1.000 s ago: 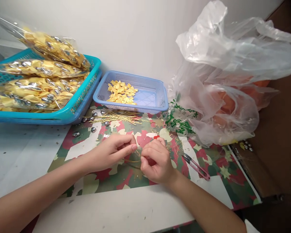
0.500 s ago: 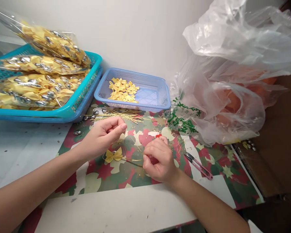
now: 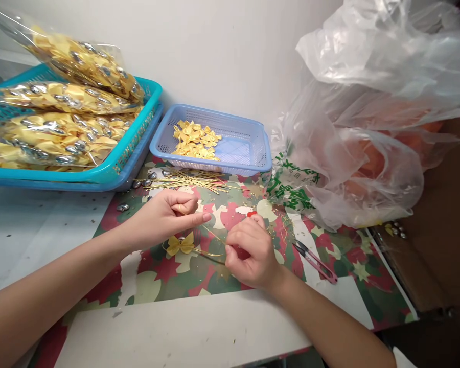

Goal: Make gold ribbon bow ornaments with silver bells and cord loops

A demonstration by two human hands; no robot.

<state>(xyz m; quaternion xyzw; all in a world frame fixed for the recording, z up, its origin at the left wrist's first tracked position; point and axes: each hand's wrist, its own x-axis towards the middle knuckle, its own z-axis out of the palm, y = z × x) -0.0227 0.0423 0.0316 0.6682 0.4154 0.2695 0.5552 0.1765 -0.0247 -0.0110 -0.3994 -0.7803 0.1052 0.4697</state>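
Observation:
My left hand (image 3: 168, 214) hovers over the patterned paper mat (image 3: 253, 286) with its fingers curled in a pinch round a small gold piece. My right hand (image 3: 249, 250) is closed beside it, pinching the end of a thin gold wire (image 3: 210, 253). The wire runs left to a gold ribbon bow (image 3: 180, 244) with a small silver centre, lying on the mat just below my left hand. Behind the hands lies a loose bundle of gold wires (image 3: 187, 181) with a few silver hearts (image 3: 138, 183).
A pale blue basket (image 3: 253, 153) holds several gold bows. A teal tray (image 3: 99, 174) at the left carries clear bags of gold bows. Pink snips (image 3: 316, 263) lie right of my right hand. Large clear plastic bags (image 3: 368, 128) fill the right side.
My left hand let go of the bow, which now lies on the mat, lifted toward the wire bundle, then came back with something pinched. My right hand hardly moved.

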